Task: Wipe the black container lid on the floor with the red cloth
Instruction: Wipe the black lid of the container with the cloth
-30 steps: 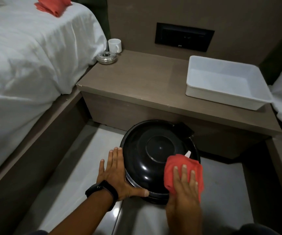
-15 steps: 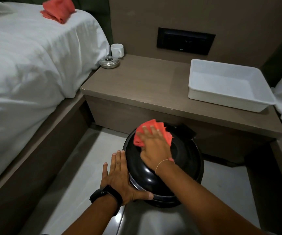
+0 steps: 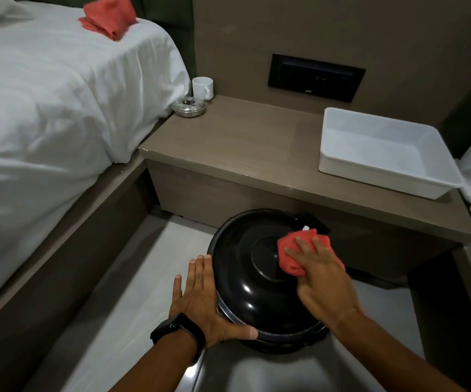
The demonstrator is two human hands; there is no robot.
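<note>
Head view: black lid (image 3: 245,278) on pale tiled floor (image 3: 132,292) beside bed (image 3: 44,108).

- The black container lid (image 3: 257,278) sat on the floor (image 3: 132,278), hemmed in at lower centre of the frame.
- Just behind it rose the table (image 3: 228,142) front.
- The bed (image 3: 44,108) frame walled the left of the frame.
- Bare floor lay open at lower left.
- A white tray (image 3: 384,154) filled the table's right end; its middle lay free.

Dim, soft, wide-angle edge distortion.
</note>
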